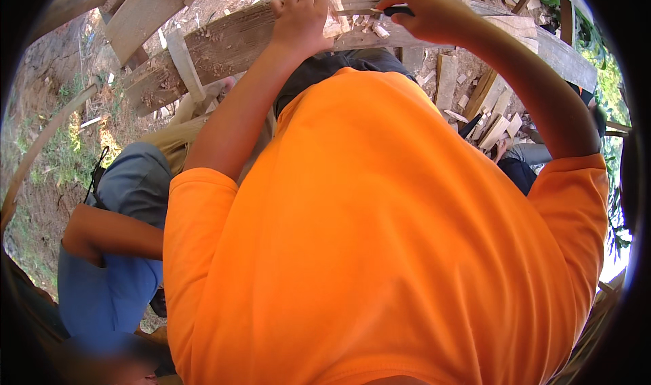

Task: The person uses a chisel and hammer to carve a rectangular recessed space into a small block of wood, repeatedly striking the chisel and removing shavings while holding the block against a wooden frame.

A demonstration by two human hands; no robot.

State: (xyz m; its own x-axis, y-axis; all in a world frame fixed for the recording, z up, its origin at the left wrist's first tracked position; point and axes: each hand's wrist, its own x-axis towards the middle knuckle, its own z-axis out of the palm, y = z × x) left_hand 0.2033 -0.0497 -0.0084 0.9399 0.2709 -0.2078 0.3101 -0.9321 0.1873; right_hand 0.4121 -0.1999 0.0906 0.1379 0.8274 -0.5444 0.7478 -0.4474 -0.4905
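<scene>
At the top middle, a pale wood block (337, 20) lies on a weathered plank. The fingers of my left hand (302, 20) are closed over the block's left side and hold it against the plank. My right hand (430, 13) is shut on a knife (399, 10) with a black handle. Its thin blade points left and reaches the block's right side; the exact contact is too small to make out. Pale wood shavings (380, 30) are scattered on the plank beneath the knife.
The long plank (230, 39) runs across in front of me. Cut wood pieces (498, 124) lie on the ground at right. A person in blue (112, 276) sits close on my left; another person's grey-clad leg (532, 154) shows at right. Boards (146, 19) lean at upper left.
</scene>
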